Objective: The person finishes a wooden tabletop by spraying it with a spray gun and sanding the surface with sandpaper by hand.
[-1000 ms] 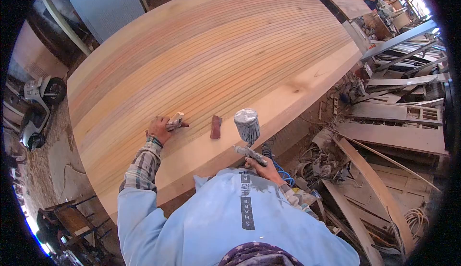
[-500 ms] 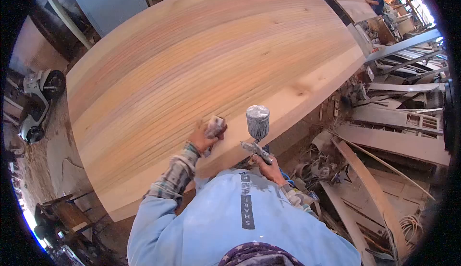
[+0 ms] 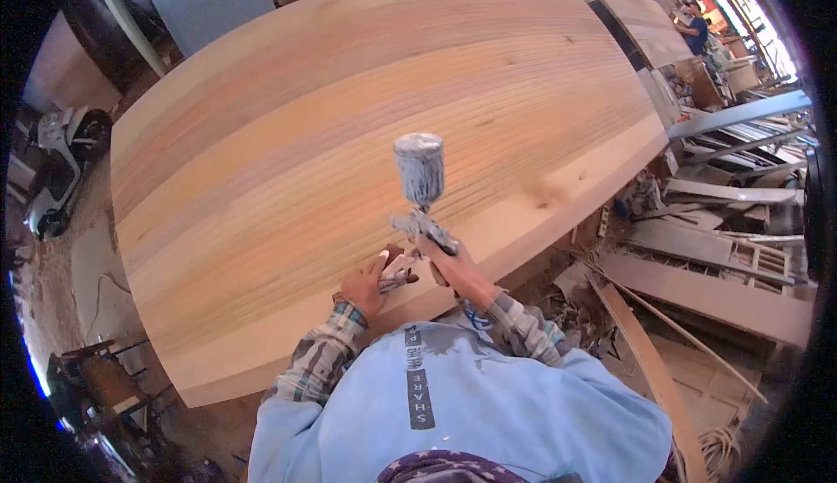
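My right hand (image 3: 452, 263) is wrapped round the handle of a spray gun (image 3: 424, 224), whose paint-smeared cup (image 3: 419, 169) stands upright on top, over the wooden panel (image 3: 349, 125). Just left of it, my left hand (image 3: 362, 287) grips a small bundle (image 3: 398, 275) of pale and reddish-brown pieces near the panel's front edge. What exactly the bundle consists of is too small to tell. Striped grain in yellow, orange and grey runs along the broad panel.
Boards and scrap wood (image 3: 706, 282) lie at the right, beside a long curved plank (image 3: 649, 370). A scooter (image 3: 65, 169) stands at the left. Another person (image 3: 696, 30) is at the far upper right, by a second panel (image 3: 641, 21). A blue-grey sheet (image 3: 214, 3) stands behind.
My left hand moved right, picked up the reddish-brown piece from the panel and came back toward my body. The spray gun has moved up and left, over the panel.
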`<state>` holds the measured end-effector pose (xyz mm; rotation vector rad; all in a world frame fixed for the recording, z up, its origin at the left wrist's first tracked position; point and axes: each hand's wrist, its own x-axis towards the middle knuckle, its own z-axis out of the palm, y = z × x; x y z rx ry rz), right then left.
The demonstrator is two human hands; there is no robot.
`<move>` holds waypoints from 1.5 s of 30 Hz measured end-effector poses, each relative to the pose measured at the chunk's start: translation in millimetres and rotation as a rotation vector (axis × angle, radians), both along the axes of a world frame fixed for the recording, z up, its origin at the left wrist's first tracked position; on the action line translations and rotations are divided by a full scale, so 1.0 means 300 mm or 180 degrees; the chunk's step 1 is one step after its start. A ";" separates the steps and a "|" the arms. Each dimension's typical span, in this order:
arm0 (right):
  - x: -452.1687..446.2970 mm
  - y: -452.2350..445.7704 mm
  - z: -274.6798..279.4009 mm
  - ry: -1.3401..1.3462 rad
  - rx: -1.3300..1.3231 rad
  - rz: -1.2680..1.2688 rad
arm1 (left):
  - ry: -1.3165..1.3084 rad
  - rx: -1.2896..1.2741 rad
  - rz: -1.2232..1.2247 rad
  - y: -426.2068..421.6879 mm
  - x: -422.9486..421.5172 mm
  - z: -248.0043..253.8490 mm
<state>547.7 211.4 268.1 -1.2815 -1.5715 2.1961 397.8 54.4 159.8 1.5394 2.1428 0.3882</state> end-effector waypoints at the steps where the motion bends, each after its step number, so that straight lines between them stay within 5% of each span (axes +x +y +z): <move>1: -0.045 0.058 0.022 0.0160 -0.0045 0.0006 | 0.0035 -0.0021 0.0039 0.021 0.008 0.000; 5: -0.211 0.280 -0.122 0.0329 0.0292 0.0402 | 0.0135 -0.0128 0.0421 0.046 0.115 -0.010; 7: -0.331 0.288 -0.219 0.1487 0.0211 -0.0257 | 0.0174 -0.0537 0.0684 0.062 0.194 -0.054; 10: -0.424 0.362 -0.315 0.0650 0.0934 0.0381 | 0.0074 -0.0547 0.0984 0.005 0.306 -0.143; 12: -0.590 0.409 -0.472 0.0626 0.1693 -0.0052 | 0.0072 -0.0379 0.1119 -0.037 0.355 -0.158; 15: -1.009 1.035 -0.141 0.0383 0.1649 -0.0344 | 0.0100 -0.0742 0.1411 0.343 0.013 0.341; 19: -0.731 1.285 -0.389 0.0531 0.1727 -0.1092 | 0.0269 -0.0425 0.1221 0.223 0.181 0.115; 26: -0.277 1.914 -0.337 -0.0902 0.2267 -0.1626 | -0.0037 0.0346 0.1029 0.347 0.203 -0.007; 32: -0.117 2.249 -0.207 -0.1358 0.2810 -0.1746 | -0.0025 -0.0095 0.1081 0.408 0.214 0.032; 37: -0.162 2.383 -0.281 -0.1040 0.2822 -0.1443 | -0.0042 -0.0120 0.1234 0.415 0.196 -0.013; 41: -0.178 2.589 -0.401 -0.1465 0.2884 -0.1428 | 0.0209 -0.0130 0.1061 0.498 0.215 0.114; 44: -0.063 2.715 -0.358 -0.1729 0.2895 -0.1801 | -0.0537 -0.0099 0.1337 0.631 0.241 0.214; 45: -0.005 2.777 -0.385 -0.1749 0.2894 -0.1863 | -0.1352 -0.0029 0.1878 0.691 0.265 0.264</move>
